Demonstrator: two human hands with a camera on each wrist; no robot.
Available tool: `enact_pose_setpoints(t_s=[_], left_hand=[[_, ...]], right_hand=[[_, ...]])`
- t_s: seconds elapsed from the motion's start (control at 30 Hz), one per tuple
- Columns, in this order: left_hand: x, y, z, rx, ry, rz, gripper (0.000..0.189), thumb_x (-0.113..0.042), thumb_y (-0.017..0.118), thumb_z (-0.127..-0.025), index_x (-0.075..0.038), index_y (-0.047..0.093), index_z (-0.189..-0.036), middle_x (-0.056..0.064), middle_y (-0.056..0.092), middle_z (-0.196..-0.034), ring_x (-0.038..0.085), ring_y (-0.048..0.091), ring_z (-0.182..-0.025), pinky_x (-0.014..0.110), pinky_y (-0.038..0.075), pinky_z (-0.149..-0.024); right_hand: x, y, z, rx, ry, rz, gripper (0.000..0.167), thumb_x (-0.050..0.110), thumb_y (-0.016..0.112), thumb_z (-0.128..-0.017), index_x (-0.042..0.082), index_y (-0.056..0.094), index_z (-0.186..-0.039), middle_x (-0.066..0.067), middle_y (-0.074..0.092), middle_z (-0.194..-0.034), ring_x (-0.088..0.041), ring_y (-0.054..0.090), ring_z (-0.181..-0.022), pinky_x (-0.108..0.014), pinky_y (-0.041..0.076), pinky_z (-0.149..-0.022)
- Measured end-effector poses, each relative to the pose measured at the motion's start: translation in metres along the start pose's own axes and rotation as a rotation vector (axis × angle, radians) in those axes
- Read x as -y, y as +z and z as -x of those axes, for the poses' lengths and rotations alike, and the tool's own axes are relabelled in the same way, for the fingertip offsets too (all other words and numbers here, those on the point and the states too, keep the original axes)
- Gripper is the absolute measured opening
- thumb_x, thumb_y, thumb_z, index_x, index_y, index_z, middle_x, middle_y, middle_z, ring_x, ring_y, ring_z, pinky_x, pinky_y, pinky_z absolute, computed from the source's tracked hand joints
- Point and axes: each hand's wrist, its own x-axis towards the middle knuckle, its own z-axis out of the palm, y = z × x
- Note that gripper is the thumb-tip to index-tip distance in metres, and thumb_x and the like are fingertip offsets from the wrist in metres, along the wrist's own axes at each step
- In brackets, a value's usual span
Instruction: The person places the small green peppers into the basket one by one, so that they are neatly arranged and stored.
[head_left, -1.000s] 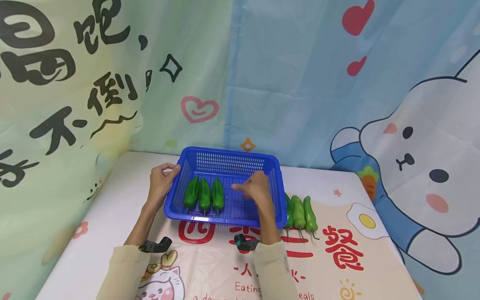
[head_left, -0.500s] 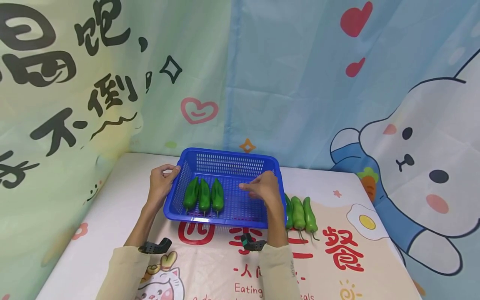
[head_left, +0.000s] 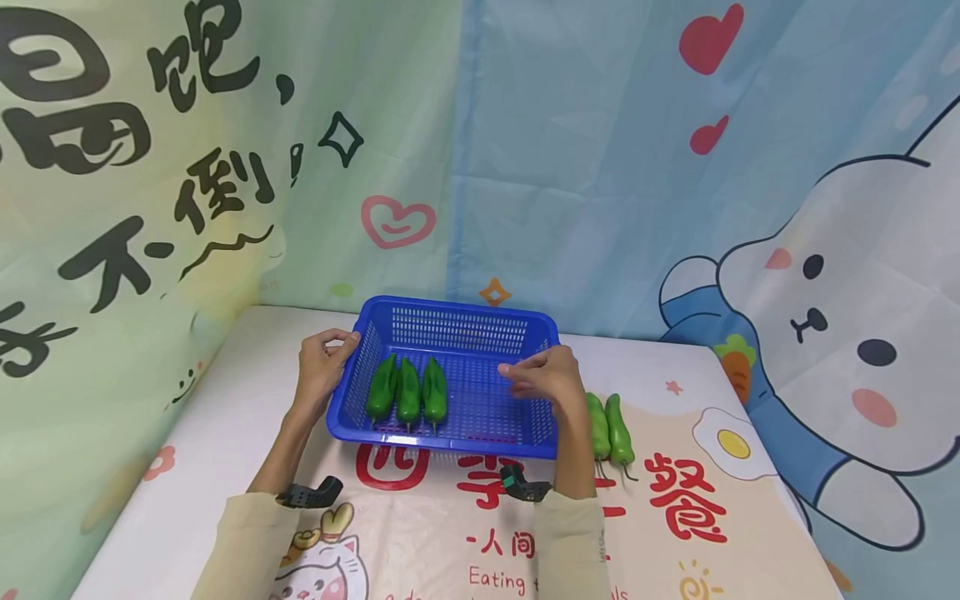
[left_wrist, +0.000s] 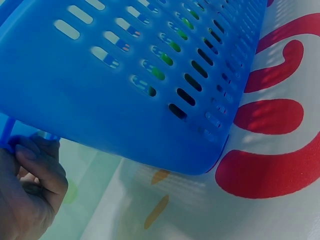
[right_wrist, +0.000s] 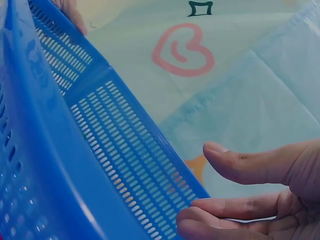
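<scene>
A blue perforated plastic basket (head_left: 465, 446) stands on the table with three green peppers (head_left: 408, 392) side by side in its left half. My left hand (head_left: 322, 362) grips its left rim; in the left wrist view the fingers (left_wrist: 42, 165) curl around the rim by the basket's end wall. Over the basket's right side hovers my right hand (head_left: 551, 375), holding nothing. In the right wrist view its thumb (right_wrist: 235, 165) and fingers are apart. Just right of that hand, more green peppers (head_left: 619, 429) lie on the table, partly hidden by the wrist.
The table is covered by a printed cloth (head_left: 442, 533) with red characters and a fried-egg picture. A printed curtain (head_left: 540, 167) hangs right behind the table. Each wrist wears a small black camera mount (head_left: 311, 493).
My right hand has moved to the right, from over the basket's middle to its right rim, covering one of the peppers outside. The left hand and the basket stay put.
</scene>
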Motion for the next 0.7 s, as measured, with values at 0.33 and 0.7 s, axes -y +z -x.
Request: enact_pose_setpoints(t_s=[0.33, 0.7], left_hand=[[0.002, 0.001, 0.000, -0.010, -0.014, 0.003, 0.043, -0.029, 0.069, -0.109, 0.013, 0.069, -0.120, 0.016, 0.081, -0.081, 0.005, 0.071, -0.054, 0.023, 0.059, -0.050], [0.000, 0.000, 0.000, 0.001, -0.011, 0.016, 0.044, -0.030, 0.068, -0.110, 0.012, 0.068, -0.123, 0.024, 0.082, -0.088, 0.006, 0.072, -0.055, 0.024, 0.060, -0.051]], right_hand=[[-0.010, -0.023, 0.004, -0.031, 0.054, -0.025, 0.048, 0.026, 0.088, -0.095, -0.013, 0.075, -0.121, -0.026, 0.082, -0.109, -0.025, 0.084, -0.080, -0.050, 0.065, -0.094], [-0.019, -0.054, 0.008, 0.016, 0.068, -0.060, 0.061, 0.031, 0.084, -0.099, -0.012, 0.065, -0.138, -0.028, 0.079, -0.123, -0.027, 0.085, -0.095, -0.037, 0.068, -0.090]])
